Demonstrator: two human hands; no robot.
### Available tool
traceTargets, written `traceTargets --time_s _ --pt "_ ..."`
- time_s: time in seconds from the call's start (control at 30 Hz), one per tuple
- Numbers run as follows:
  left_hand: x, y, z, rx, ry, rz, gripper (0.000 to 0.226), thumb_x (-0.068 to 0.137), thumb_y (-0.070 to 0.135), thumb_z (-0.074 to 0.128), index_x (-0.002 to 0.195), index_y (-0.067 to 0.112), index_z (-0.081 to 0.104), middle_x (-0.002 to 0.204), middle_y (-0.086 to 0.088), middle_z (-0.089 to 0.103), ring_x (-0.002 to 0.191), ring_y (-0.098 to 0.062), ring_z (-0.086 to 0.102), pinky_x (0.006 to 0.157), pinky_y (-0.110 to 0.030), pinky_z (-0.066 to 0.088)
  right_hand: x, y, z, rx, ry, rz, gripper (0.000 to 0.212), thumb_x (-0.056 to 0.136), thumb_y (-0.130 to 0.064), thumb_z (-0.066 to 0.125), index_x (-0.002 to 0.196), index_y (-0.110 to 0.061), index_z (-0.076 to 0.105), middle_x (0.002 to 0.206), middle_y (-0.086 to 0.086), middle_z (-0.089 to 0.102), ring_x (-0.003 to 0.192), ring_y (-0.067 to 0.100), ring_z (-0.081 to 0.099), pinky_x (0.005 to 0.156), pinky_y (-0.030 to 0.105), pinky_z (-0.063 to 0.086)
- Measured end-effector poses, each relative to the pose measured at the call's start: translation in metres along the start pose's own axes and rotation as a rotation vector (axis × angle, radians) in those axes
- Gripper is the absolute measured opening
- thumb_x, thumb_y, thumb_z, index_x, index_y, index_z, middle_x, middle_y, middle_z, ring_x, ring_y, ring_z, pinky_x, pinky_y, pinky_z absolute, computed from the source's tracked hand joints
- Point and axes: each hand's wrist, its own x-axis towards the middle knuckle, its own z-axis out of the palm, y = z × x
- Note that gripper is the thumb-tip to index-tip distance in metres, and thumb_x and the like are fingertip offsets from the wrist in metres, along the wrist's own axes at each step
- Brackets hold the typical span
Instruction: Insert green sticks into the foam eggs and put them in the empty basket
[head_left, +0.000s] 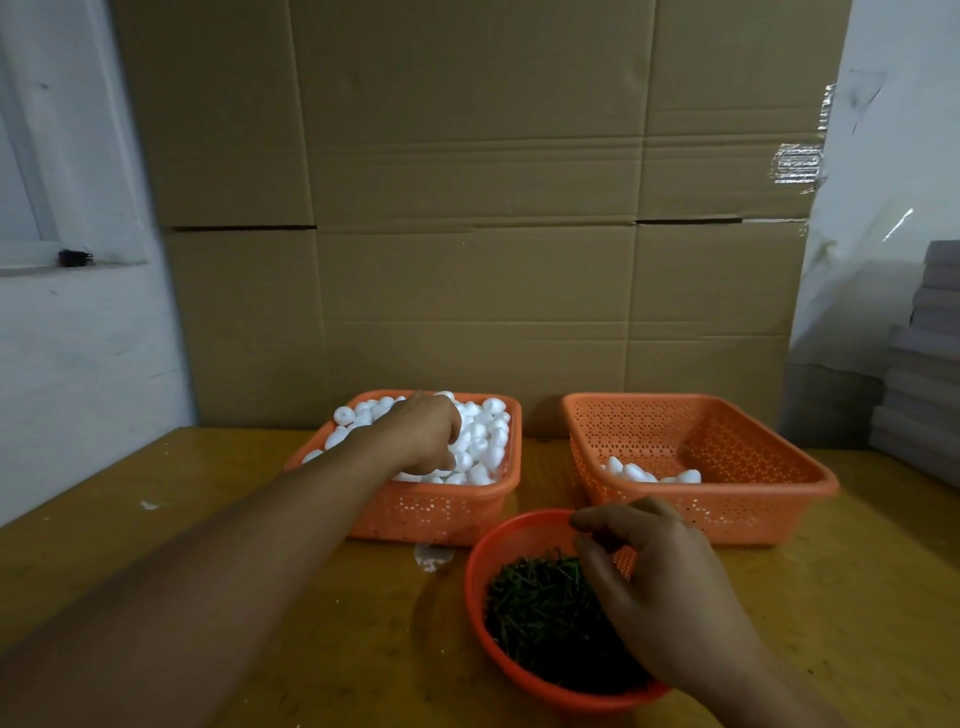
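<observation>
Cardboard is backing the table (156, 545); the left hand (423, 431) is curling into foam eggs (480, 441) near its back edge, the right hand (660, 587) pinching over green sticks (540, 613) nearer front, hold unclear.

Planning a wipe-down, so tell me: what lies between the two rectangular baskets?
Only bare wooden table between the full basket and the right basket, per the head view.

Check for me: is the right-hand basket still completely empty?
No, the right basket already holds a few foam eggs lying along its near-left side.
</observation>
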Motion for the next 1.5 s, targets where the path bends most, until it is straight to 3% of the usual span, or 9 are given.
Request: traceTargets --time_s 0.17,0.47,0.6,0.67,0.73,0.83,0.97,1.17,1.5 --pt "-0.004 0.009 -0.002 0.077 -0.016 -0.029 0.036 0.086 0.037 0.074 0.12 0.031 0.066 0.129 0.007 0.055 0.125 -0.022 0.05 0.096 -0.033 0.031 0.0 0.0 -0.001 -0.004 -0.008 0.0 0.022 0.09 -0.034 0.067 0.11 -0.037 0.074 0.096 -0.017 0.06 0.09 0.004 0.062 0.084 0.033 0.054" --pt "-0.004 0.009 0.003 0.102 -0.086 -0.098 0.039 0.092 0.045 0.064 0.128 0.031 0.062 0.154 0.001 0.037 0.146 -0.024 0.027 0.121 -0.044 0.019 0.001 0.006 0.001 -0.001 -0.002 -0.011 0.024 0.09 -0.035 0.066 0.112 -0.037 0.073 0.097 -0.018 0.06 0.088 0.003 0.062 0.083 0.031 0.054" --pt "-0.001 0.0 0.007 -0.02 0.016 -0.085 0.025 0.092 0.045 0.06 0.108 0.028 0.069 0.139 0.001 0.054 0.129 -0.02 0.045 0.112 -0.04 0.028 0.001 0.006 0.001 -0.003 -0.002 -0.005 0.023 0.089 -0.035 0.067 0.111 -0.037 0.073 0.096 -0.019 0.06 0.087 0.003 0.063 0.082 0.032 0.055" --pt "-0.002 -0.004 0.007 -0.131 0.078 -0.069 0.02 0.088 0.036 0.064 0.102 0.025 0.074 0.129 0.003 0.062 0.099 -0.009 0.052 0.087 -0.028 0.034 0.001 0.005 0.002 0.001 -0.006 -0.002 0.022 0.09 -0.035 0.067 0.111 -0.037 0.073 0.096 -0.018 0.06 0.083 0.003 0.063 0.08 0.033 0.055" --pt "-0.002 -0.005 0.009 -0.285 0.133 -0.045 0.016 0.084 0.026 0.069 0.099 0.022 0.074 0.123 0.003 0.063 0.086 -0.009 0.055 0.077 -0.028 0.038 0.001 0.004 0.002 -0.002 -0.016 0.001 0.022 0.09 -0.035 0.067 0.111 -0.036 0.073 0.096 -0.016 0.06 0.084 0.003 0.063 0.081 0.034 0.056" --pt "-0.004 -0.005 0.01 -0.552 0.24 0.012 0.01 0.085 0.017 0.07 0.09 0.025 0.071 0.103 0.007 0.07 0.087 -0.012 0.065 0.081 -0.033 0.05 0.0 0.003 0.002 -0.009 -0.019 -0.004 0.022 0.09 -0.034 0.067 0.111 -0.036 0.074 0.096 -0.015 0.061 0.086 0.004 0.063 0.082 0.033 0.055" --pt "-0.018 0.004 0.008 -0.8 0.299 0.077 0.02 0.085 0.012 0.07 0.093 0.03 0.071 0.086 0.012 0.074 0.08 -0.001 0.068 0.07 -0.02 0.05 0.0 0.003 0.001 -0.02 -0.029 -0.008 0.022 0.09 -0.035 0.066 0.111 -0.037 0.073 0.096 -0.016 0.059 0.087 0.003 0.063 0.083 0.031 0.054" --pt "-0.047 0.029 0.013 -1.063 0.286 0.201 0.015 0.085 0.002 0.067 0.095 0.013 0.068 0.101 -0.001 0.074 0.089 -0.022 0.074 0.083 -0.049 0.059 -0.001 0.003 0.002 -0.073 -0.102 -0.011 0.022 0.09 -0.043 0.064 0.111 -0.04 0.071 0.095 -0.017 0.056 0.087 0.003 0.06 0.082 0.028 0.053" --pt "-0.08 0.058 0.018 -1.124 0.066 0.411 0.011 0.088 0.029 0.058 0.095 0.032 0.066 0.078 -0.001 0.071 0.076 -0.023 0.068 0.07 -0.029 0.056 0.0 0.004 0.004 -0.275 -0.421 -0.004 0.043 0.083 -0.068 0.058 0.11 -0.036 0.067 0.105 -0.008 0.062 0.107 0.009 0.053 0.088 0.035 0.054"
